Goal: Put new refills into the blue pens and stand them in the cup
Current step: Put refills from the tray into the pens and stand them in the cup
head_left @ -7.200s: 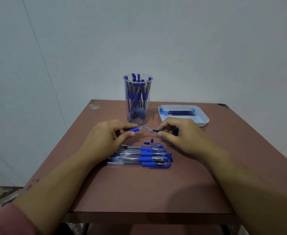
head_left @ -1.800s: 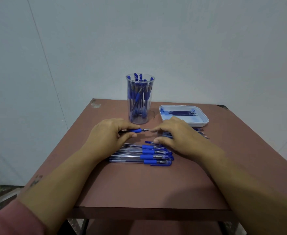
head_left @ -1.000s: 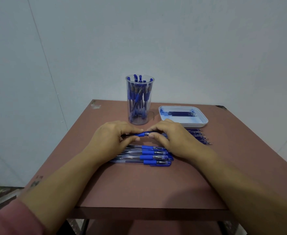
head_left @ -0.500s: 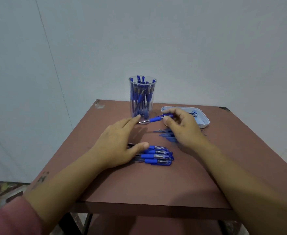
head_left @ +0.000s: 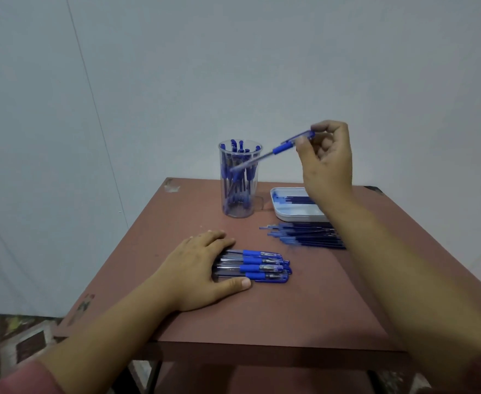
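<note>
The right hand (head_left: 327,163) is raised above and to the right of the cup (head_left: 240,214). Its thumb and forefinger pinch the capped end of a blue pen (head_left: 274,150), and its other fingers are curled loosely into the palm. The pen slants down and to the left from that grip, and its clear barrel crosses the cup's upper rim. The barrel is smeared with blur, so I cannot tell whether the tip is already inside the cup or only passing in front of it.

The left hand (head_left: 202,268) lies palm down on the table (head_left: 262,322), in front of the cup and a little to its left. Its fingers are relaxed and laid over the barrel ends of a row of pens (head_left: 264,265). The thumb stretches along the near side of the row and grips nothing. This hand hides the left ends of those pens, and their number is hard to make out.

The cup stands upright and holds a cluster of blue pens, too crowded to count.

Just to the right of the cup sits a white tray (head_left: 287,216) holding dark refills (head_left: 299,199). The right forearm cuts off the tray's right part. In front of the tray, to the right of the cup and nearer the person, a loose bundle of refills (head_left: 301,237) lies on the table. Its right ends are also covered by that forearm.
</note>
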Demonstrator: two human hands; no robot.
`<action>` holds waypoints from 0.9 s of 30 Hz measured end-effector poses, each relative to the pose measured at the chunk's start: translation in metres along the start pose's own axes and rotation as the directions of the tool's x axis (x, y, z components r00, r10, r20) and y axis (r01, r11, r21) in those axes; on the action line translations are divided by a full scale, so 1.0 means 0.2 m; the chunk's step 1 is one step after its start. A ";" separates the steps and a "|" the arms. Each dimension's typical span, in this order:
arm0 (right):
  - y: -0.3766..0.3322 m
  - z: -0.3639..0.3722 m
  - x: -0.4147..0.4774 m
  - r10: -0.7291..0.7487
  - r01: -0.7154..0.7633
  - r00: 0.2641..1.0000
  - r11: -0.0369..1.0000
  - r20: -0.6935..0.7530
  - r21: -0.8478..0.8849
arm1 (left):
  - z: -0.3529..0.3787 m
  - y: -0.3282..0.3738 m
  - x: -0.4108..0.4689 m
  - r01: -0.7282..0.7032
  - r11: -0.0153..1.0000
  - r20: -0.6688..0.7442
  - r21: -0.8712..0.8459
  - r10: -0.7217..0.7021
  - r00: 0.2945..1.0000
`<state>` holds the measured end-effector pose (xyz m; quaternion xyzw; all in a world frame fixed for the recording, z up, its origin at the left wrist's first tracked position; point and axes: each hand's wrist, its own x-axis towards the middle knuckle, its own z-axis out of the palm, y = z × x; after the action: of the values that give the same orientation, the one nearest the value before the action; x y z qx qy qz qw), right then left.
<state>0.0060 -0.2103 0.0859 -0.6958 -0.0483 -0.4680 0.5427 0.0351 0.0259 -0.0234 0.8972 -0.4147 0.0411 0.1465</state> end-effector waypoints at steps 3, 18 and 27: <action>-0.06 0.03 0.11 -0.058 0.058 0.994 0.998 -0.090 -0.003 | 0.00 0.00 -0.01 0.003 1.000 0.006 -0.018 -0.003 1.000; 0.09 0.29 0.23 -0.010 0.093 0.970 0.936 0.241 -0.339 | -0.01 0.00 0.00 0.029 0.999 0.024 -0.023 -0.028 0.999; 0.22 0.26 0.12 -0.073 0.292 0.925 0.763 0.373 -0.576 | 0.00 -0.01 0.01 0.029 0.999 0.019 -0.033 -0.028 0.999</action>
<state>0.0761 -0.1967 0.0739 -0.8951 -0.0496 -0.3859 0.2178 0.0378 0.0267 -0.0230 0.9008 -0.4038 0.0235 0.1582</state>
